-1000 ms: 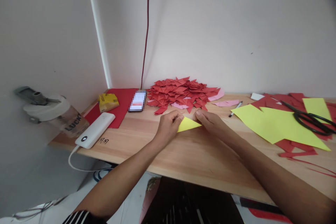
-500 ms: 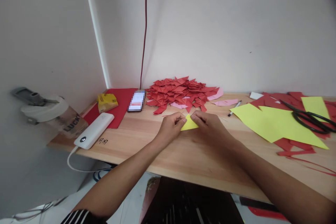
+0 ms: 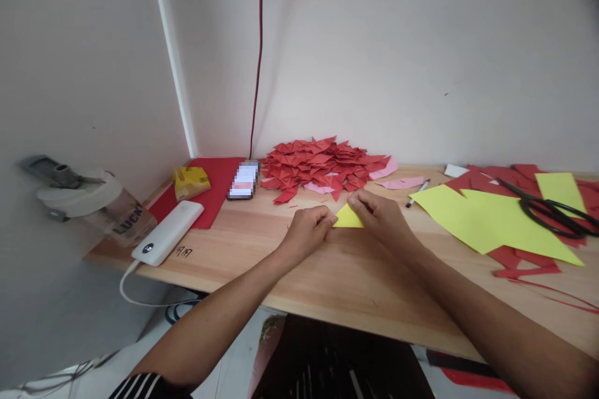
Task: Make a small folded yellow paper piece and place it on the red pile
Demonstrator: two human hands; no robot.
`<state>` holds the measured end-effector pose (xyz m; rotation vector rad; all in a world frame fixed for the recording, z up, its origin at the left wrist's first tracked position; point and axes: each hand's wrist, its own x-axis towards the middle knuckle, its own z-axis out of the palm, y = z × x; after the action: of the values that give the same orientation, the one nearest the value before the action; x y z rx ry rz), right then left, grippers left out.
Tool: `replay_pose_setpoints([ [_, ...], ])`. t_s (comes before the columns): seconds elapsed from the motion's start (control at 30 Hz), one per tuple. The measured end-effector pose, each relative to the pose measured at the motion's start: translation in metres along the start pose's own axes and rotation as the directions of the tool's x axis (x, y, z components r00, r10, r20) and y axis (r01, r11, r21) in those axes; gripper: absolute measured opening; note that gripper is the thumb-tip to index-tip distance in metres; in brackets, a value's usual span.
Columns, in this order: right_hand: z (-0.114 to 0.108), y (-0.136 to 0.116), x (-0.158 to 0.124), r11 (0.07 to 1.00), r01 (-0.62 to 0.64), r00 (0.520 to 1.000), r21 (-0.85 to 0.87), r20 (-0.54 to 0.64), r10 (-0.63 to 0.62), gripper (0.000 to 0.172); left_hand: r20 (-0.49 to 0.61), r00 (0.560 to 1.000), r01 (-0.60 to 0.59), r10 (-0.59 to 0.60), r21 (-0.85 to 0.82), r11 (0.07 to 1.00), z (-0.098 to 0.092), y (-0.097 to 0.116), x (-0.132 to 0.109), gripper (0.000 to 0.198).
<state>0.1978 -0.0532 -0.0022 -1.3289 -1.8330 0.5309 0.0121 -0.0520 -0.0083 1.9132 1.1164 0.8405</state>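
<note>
A small yellow piece of paper (image 3: 348, 218), triangular where it shows, is held between my two hands above the wooden table. My left hand (image 3: 309, 226) is closed and pinches its left corner between thumb and finger. With closed fingers my right hand (image 3: 377, 215) grips the upper right part and hides that side of the paper. Just behind my hands lies a heap of folded red paper pieces (image 3: 322, 165), with some pink paper (image 3: 400, 183) under and beside it.
Right of my hands are a large yellow sheet (image 3: 496, 218), black scissors (image 3: 556, 215), red scraps (image 3: 524, 271) and a pen (image 3: 418, 193). To the left are a phone (image 3: 243, 181), a white power bank (image 3: 171, 234), a yellow packet (image 3: 191, 182), red paper (image 3: 218, 196) and a cup (image 3: 107, 206).
The yellow paper has shifted slightly right. My left hand has moved to its left corner, and my right hand has gone a little up and to the right.
</note>
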Motion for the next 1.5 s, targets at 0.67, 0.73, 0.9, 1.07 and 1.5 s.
replay_pose_setpoints([
  [0.67,0.010,0.004,0.000,0.999,0.031,0.993,0.007,0.111,-0.031,0.041,0.038,0.996,-0.075,0.075,-0.004,0.997,0.002,-0.003,0.003,0.026],
  [0.73,0.013,0.001,-0.002,0.999,0.041,0.992,0.007,0.123,-0.041,0.041,0.046,0.996,-0.076,0.077,-0.024,0.997,0.003,-0.005,0.004,0.023],
  [0.9,0.015,-0.002,-0.003,0.999,0.046,0.989,-0.007,0.140,-0.045,0.040,0.052,0.997,-0.047,0.052,-0.092,0.995,0.005,-0.007,0.004,0.026],
  [1.07,0.012,-0.006,-0.003,1.000,0.022,0.988,0.006,0.152,-0.023,0.036,-0.002,0.999,-0.041,0.041,-0.154,0.987,0.003,-0.005,0.006,0.030],
  [1.5,0.008,-0.003,-0.002,0.997,-0.064,0.980,0.050,0.190,0.053,0.034,-0.157,0.987,-0.062,0.039,-0.148,0.987,0.000,-0.008,0.006,0.028],
])
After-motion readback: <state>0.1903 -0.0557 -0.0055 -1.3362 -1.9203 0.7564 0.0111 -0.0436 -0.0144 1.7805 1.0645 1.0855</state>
